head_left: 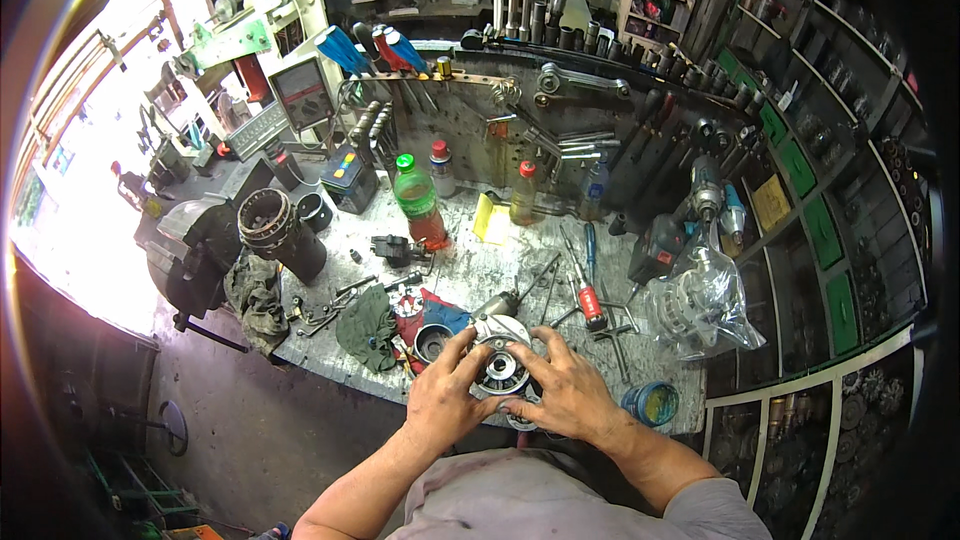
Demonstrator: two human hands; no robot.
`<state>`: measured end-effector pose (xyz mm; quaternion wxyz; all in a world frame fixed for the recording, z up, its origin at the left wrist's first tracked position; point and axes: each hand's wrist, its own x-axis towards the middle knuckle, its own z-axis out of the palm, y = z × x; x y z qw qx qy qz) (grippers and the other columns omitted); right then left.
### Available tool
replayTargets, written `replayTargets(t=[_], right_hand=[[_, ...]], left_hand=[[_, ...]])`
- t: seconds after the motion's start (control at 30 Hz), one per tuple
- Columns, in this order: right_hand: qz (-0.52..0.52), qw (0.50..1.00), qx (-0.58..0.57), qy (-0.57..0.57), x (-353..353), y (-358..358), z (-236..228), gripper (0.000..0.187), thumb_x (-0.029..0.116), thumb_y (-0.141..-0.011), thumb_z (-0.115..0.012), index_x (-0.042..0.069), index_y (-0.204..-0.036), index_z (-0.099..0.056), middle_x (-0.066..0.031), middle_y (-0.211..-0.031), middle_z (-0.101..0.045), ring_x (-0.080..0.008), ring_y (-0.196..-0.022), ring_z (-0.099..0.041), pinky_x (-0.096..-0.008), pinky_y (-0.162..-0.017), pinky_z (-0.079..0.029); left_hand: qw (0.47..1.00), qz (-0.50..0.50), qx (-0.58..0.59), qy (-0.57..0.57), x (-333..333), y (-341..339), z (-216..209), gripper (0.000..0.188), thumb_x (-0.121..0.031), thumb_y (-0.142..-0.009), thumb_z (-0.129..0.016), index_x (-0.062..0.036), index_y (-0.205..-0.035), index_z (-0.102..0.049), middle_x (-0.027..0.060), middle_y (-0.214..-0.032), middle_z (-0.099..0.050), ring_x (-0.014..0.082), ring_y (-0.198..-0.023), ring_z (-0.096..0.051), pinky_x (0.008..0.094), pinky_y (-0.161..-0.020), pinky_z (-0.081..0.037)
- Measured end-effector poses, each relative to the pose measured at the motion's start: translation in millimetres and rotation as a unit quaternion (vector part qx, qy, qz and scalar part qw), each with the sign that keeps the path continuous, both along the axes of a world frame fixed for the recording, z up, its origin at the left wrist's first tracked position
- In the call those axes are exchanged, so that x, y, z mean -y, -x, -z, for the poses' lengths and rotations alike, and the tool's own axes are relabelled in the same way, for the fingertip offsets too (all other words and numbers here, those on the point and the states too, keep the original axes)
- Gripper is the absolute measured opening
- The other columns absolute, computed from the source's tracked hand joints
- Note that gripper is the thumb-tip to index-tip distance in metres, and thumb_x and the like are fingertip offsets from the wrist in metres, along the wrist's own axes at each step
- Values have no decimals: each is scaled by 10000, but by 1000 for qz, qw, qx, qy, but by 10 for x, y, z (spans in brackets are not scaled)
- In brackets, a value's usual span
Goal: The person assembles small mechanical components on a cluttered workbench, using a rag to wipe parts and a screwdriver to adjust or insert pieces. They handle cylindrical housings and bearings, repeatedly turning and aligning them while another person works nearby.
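Note:
A round metal housing (pixel 502 366) with a ringed hub in its centre is at the bench's near edge, in front of my body. My left hand (pixel 445 398) is wrapped round its left side, and my right hand (pixel 572 392) grips its right side. Both sets of fingertips press on the upper rim, and the thumbs meet at the lower edge. A smaller metal piece beneath the housing is partly covered by my hands. Next to my left hand sits a dark cup-shaped metal part (pixel 433 342) by a red and blue cloth (pixel 444 314).
A red-handled screwdriver (pixel 590 310) and a tub of yellowish grease (pixel 655 404) are at right, with a plastic-wrapped metal part (pixel 690 312) beyond. Left are a green rag (pixel 368 328) and a dark cylindrical housing (pixel 285 235). A green-capped bottle (pixel 418 202) stands farther back.

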<state>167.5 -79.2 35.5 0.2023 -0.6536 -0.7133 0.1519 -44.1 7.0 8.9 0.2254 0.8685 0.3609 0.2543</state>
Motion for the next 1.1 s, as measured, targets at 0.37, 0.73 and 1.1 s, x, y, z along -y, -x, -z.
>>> replayTargets(t=[0.37,0.73,1.1], right_hand=[[1,999,-35,20,-57,-4,-4,828,499,-830,-933,147,-1513,-624,-278,-1519,-521,-463,-1158,-718,-531,-976,-612],[154,943,-295,-21,261,-256,514,896,177,-854,-949,21,-1604,-486,-207,-1524,-579,-274,-1048,-738,-382,-949,-617],[141,964,-219,-46,467,-508,664,552,94,-939,-833,45,-1450,-631,-184,-1414,-639,-302,-1022,-754,-386,-911,-620]], left_hand=[[1000,6,7,5,-31,22,12,838,-392,-632,-1029,-104,-1350,-708,194,-1499,-642,382,-1161,-768,456,-903,-658],[990,-3,128,59,-44,40,258,1031,-266,-634,-1087,-18,-1457,-518,230,-1531,-631,363,-1329,-704,439,-1062,-632],[988,6,139,65,-44,115,349,1098,-344,-652,-1078,-21,-1540,-519,227,-1502,-655,358,-1359,-687,449,-1103,-593]])
